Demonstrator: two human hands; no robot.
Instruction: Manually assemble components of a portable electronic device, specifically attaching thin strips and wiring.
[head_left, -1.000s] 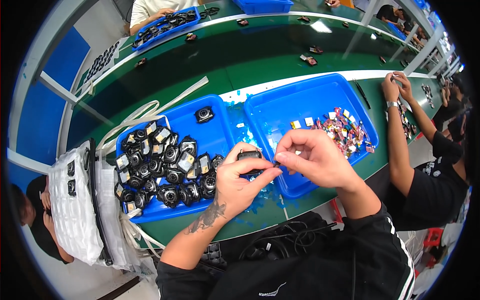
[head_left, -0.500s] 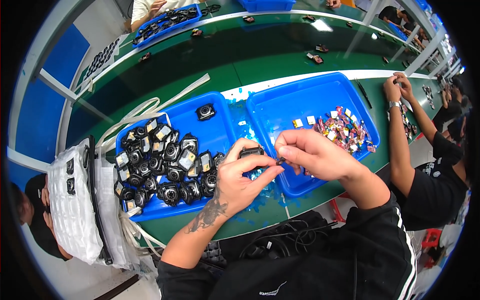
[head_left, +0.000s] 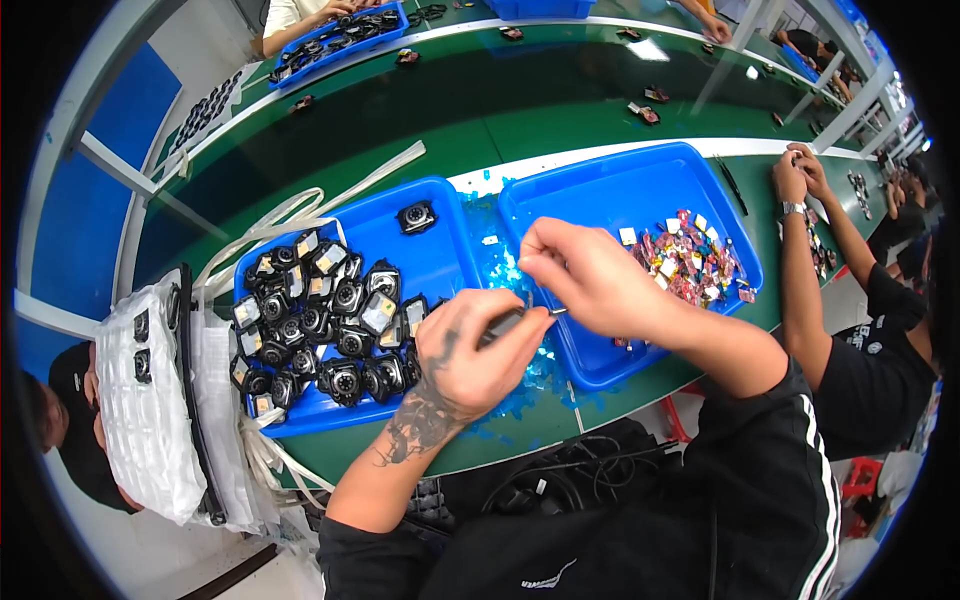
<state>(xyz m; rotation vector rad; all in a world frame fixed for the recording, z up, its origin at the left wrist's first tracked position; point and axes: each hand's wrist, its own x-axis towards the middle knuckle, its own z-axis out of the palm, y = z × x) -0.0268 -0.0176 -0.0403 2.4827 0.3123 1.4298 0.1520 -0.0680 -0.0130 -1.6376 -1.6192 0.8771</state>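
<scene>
Right now both hands are meeting over the gap btw two blue trays: left hand [head_left: 470, 355] is curling shut around a small dark part [head_left: 503, 325], w/ right hand [head_left: 590, 275] pinching at its tip, prob. to steady it. Left tray [head_left: 440, 262] is holding black camera-like units [head_left: 320, 325]; right tray [head_left: 600, 190] is holding colourful scraps [head_left: 690, 260] on the green bench [head_left: 480, 110].

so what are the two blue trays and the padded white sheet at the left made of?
Blue rectangular trays: likely moulded plastic, glossy, with rounded rims and light glare. White padded sheet: looks like translucent bubble wrap or foam pouch, quilted into cells; exact material unclear.
</scene>
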